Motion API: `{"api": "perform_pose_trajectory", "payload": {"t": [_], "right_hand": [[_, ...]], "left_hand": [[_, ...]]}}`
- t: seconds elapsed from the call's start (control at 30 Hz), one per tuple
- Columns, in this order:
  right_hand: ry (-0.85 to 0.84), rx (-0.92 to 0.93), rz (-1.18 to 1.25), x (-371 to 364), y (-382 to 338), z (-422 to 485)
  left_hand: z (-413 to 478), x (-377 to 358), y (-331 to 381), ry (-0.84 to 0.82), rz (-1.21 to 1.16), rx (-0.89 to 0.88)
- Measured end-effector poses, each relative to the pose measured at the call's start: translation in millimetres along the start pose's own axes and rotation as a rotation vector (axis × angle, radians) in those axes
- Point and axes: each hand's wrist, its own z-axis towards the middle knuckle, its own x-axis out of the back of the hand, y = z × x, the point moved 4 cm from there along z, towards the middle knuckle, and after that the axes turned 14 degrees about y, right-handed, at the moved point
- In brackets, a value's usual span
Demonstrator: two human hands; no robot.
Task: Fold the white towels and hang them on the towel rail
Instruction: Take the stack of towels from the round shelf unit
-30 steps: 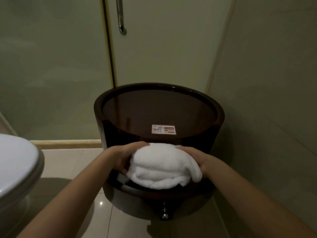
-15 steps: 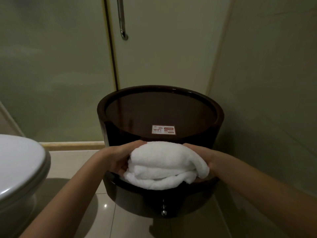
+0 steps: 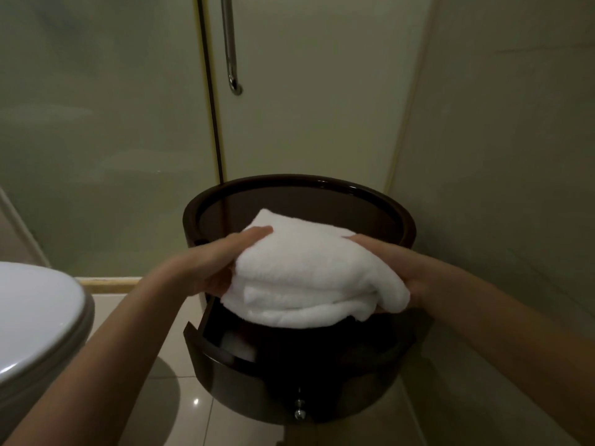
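Lifted higher than a moment ago, the folded white terry towel (image 3: 309, 275) now sits in the air above the open drawer (image 3: 289, 381) of the round dark wooden cabinet (image 3: 406, 225). The left hand (image 3: 207, 268) and right hand (image 3: 394, 263) grip its two ends, fingers curled around the cloth.

Left hand (image 3: 211, 268) and right hand (image 3: 404, 268), both curled round the white towel (image 3: 306, 272).

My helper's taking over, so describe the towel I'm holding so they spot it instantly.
Beside the frosted glass shower door stands a round dark brown wooden cabinet with its drawer open. Above that drawer, the left hand and right hand hold a folded white terry towel. It is soft and fluffy, unlike the glossy white toilet lid nearby.
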Motion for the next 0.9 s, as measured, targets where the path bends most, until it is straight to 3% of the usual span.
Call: {"api": "perform_pose_trajectory", "payload": {"t": [0.07, 0.17, 0.4, 0.6, 0.9], "right_hand": [[0.004, -0.029, -0.006, 5, -12, 7], [0.049, -0.039, 0.010, 6, -33, 22], [-0.025, 0.233, -0.012, 25, -70, 50], [-0.054, 0.232, 0.022, 28, -91, 78], [0.079, 0.108, 0.116, 33, -54, 149]], "left_hand": [[3, 0, 13, 0.068, -0.071, -0.029], [6, 2, 30, 0.030, -0.068, -0.044], [35, 9, 63, 0.078, -0.131, -0.219], [80, -10, 72, 0.180, -0.251, -0.396], [146, -42, 39, 0.178, -0.201, -0.371]]}}
